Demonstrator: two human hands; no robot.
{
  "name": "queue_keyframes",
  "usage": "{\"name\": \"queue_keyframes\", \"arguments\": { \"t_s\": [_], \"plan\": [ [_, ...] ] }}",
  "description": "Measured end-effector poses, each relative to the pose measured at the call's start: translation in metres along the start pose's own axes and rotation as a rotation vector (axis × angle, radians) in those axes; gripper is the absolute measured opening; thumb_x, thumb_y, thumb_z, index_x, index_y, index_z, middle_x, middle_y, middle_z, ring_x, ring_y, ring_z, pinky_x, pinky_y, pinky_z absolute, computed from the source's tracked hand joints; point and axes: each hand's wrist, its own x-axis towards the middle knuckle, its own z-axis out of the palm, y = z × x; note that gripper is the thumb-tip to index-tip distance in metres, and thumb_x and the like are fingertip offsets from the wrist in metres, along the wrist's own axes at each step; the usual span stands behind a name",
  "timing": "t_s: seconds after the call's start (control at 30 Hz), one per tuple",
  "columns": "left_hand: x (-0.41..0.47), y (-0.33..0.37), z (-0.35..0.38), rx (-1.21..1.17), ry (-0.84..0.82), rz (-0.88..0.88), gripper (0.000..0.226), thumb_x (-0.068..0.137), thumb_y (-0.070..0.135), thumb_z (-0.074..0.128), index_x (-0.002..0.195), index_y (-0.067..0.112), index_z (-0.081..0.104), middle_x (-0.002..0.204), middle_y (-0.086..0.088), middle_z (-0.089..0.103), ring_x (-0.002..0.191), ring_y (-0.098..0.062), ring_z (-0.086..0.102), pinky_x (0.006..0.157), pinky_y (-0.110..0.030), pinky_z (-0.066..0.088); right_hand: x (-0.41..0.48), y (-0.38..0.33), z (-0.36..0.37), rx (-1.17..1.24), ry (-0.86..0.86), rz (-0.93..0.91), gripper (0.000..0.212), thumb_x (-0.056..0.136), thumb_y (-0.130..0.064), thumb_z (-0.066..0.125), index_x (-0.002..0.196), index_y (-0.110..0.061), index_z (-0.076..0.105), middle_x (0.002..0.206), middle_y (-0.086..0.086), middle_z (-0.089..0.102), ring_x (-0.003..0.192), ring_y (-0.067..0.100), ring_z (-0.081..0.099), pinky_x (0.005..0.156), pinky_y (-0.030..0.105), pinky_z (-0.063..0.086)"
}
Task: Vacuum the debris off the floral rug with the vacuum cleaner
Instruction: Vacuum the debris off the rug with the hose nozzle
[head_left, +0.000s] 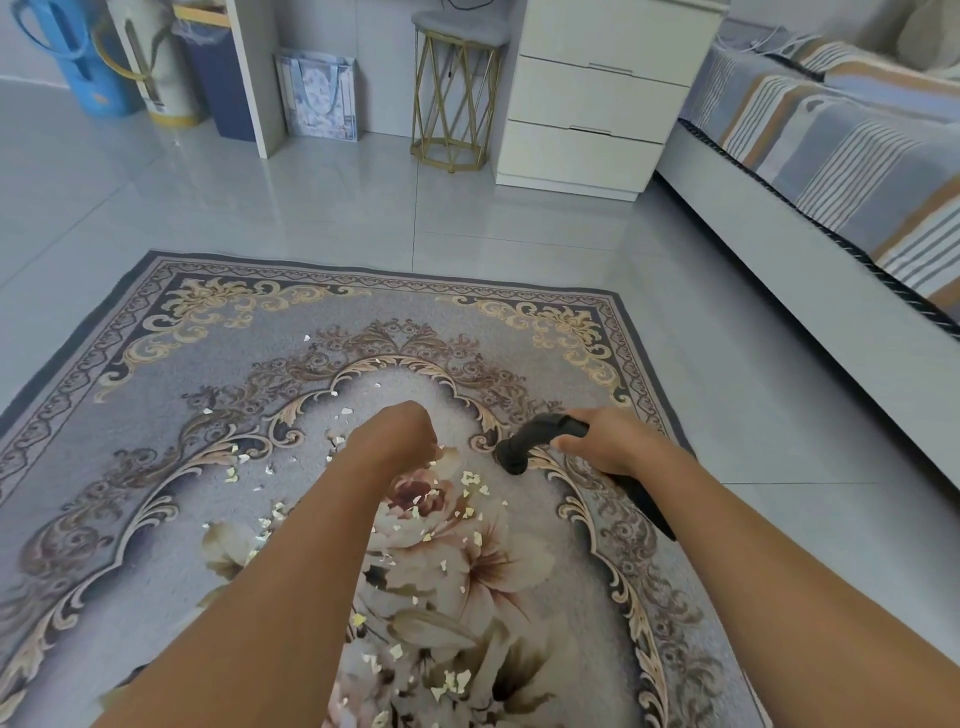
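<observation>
The right hand (602, 447) grips the black vacuum cleaner (537, 439), whose mouth sits low over the floral rug (156, 426), just right of the debris (470, 478) strewn across the rug's middle. The left hand (400, 431) hovers curled, with nothing visible in it. The mouth should sweep leftward in slow, overlapping passes, with the left arm lifted clear.

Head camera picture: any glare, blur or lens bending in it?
Head view: even, soft light, faint shadows; tile floor shows a pale sheen below the drawers; wide-angle lens leans the drawers and bows the rug border; centre debris sharp, forearms at the bottom edge soft.
</observation>
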Motion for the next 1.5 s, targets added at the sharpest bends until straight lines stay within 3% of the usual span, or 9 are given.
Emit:
{"name": "queue_keyframes", "arguments": {
  "t_s": [0.33, 0.57, 0.73, 0.87, 0.97, 1.13, 1.23, 1.37, 1.5],
  "plan": [
    [-0.001, -0.001, -0.003, -0.031, -0.016, -0.018, 0.019, 0.090, 0.016, 0.063, 0.105, 0.006, 0.069, 0.099, -0.011, 0.073, 0.089, -0.026, 0.071, 0.074, -0.035, 0.056, -0.009, -0.025, 0.014, 0.189, -0.055, -0.060, 0.040, 0.098, -0.039, 0.053, 0.136, -0.026, 0.048, 0.081, 0.009, 0.066, 0.048, 0.016, 0.055, 0.046, 0.023, 0.043],
    [0.001, -0.002, -0.001, -0.049, -0.034, 0.002, 0.018, 0.090, 0.018, 0.065, 0.096, 0.002, 0.071, 0.095, -0.013, 0.073, 0.080, -0.026, 0.069, 0.074, -0.035, 0.055, -0.009, -0.019, 0.012, 0.031, -0.062, -0.065, 0.041, 0.095, -0.046, 0.054, 0.132, -0.029, 0.053, 0.098, 0.003, 0.066, 0.074, 0.018, 0.059, 0.064, 0.030, 0.044],
    [0.003, -0.002, 0.001, -0.044, -0.032, 0.011, 0.024, 0.089, 0.021, 0.066, 0.103, 0.001, 0.070, 0.100, -0.015, 0.073, 0.084, -0.028, 0.071, 0.079, -0.036, 0.055, -0.020, -0.004, 0.011, 0.058, -0.082, -0.046, 0.043, 0.097, -0.043, 0.054, 0.136, -0.025, 0.050, 0.072, -0.010, 0.045, 0.060, 0.009, 0.044, 0.053, 0.024, 0.035],
    [0.004, -0.001, 0.003, -0.032, -0.046, 0.014, 0.026, 0.088, 0.021, 0.068, 0.104, 0.000, 0.070, 0.100, -0.015, 0.073, 0.089, -0.029, 0.072, 0.080, -0.038, 0.056, -0.027, 0.004, 0.006, 0.014, -0.101, -0.035, 0.046, 0.096, -0.046, 0.053, 0.139, -0.027, 0.049, 0.096, -0.001, 0.060, 0.082, 0.019, 0.055, 0.071, 0.028, 0.042],
    [0.004, 0.001, 0.004, -0.030, -0.050, 0.035, 0.023, 0.088, 0.022, 0.069, 0.098, 0.001, 0.071, 0.096, -0.017, 0.073, 0.075, -0.027, 0.068, 0.077, -0.037, 0.056, -0.031, 0.008, 0.005, 0.027, -0.125, -0.024, 0.048, 0.096, -0.046, 0.054, 0.139, -0.026, 0.049, 0.079, -0.007, 0.052, 0.066, 0.012, 0.047, 0.060, 0.025, 0.039],
    [0.003, 0.000, 0.003, -0.032, -0.050, 0.025, 0.023, 0.089, 0.020, 0.067, 0.097, 0.000, 0.072, 0.096, -0.016, 0.073, 0.077, -0.027, 0.069, 0.075, -0.036, 0.056, -0.036, 0.005, 0.000, -0.083, -0.130, -0.043, 0.049, 0.096, -0.049, 0.052, 0.141, -0.030, 0.047, 0.101, -0.002, 0.055, 0.085, 0.018, 0.053, 0.074, 0.030, 0.039],
    [0.001, 0.000, 0.000, -0.044, -0.055, 0.010, 0.018, 0.091, 0.018, 0.065, 0.096, 0.002, 0.070, 0.098, -0.016, 0.073, 0.086, -0.029, 0.072, 0.077, -0.036, 0.056, -0.032, -0.005, 0.001, 0.020, -0.077, -0.077, 0.040, 0.095, -0.048, 0.053, 0.132, -0.034, 0.053, 0.094, -0.002, 0.061, 0.081, 0.018, 0.058, 0.068, 0.030, 0.043],
    [0.001, -0.002, -0.001, -0.052, -0.040, -0.002, 0.017, 0.090, 0.016, 0.065, 0.099, 0.002, 0.068, 0.100, -0.016, 0.072, 0.080, -0.027, 0.068, 0.072, -0.034, 0.053, -0.016, -0.015, 0.018, 0.137, -0.077, -0.081, 0.037, 0.095, -0.045, 0.056, 0.129, -0.033, 0.052, 0.087, 0.006, 0.068, 0.062, 0.018, 0.060, 0.052, 0.026, 0.046],
    [0.003, -0.007, -0.001, -0.056, -0.037, -0.017, 0.020, 0.091, 0.015, 0.064, 0.104, 0.002, 0.069, 0.102, -0.016, 0.072, 0.088, -0.028, 0.071, 0.074, -0.034, 0.055, -0.017, -0.014, 0.016, 0.094, -0.131, -0.052, 0.036, 0.096, -0.044, 0.054, 0.128, -0.029, 0.053, 0.084, 0.004, 0.066, 0.062, 0.018, 0.059, 0.055, 0.028, 0.046]
  ]
}}
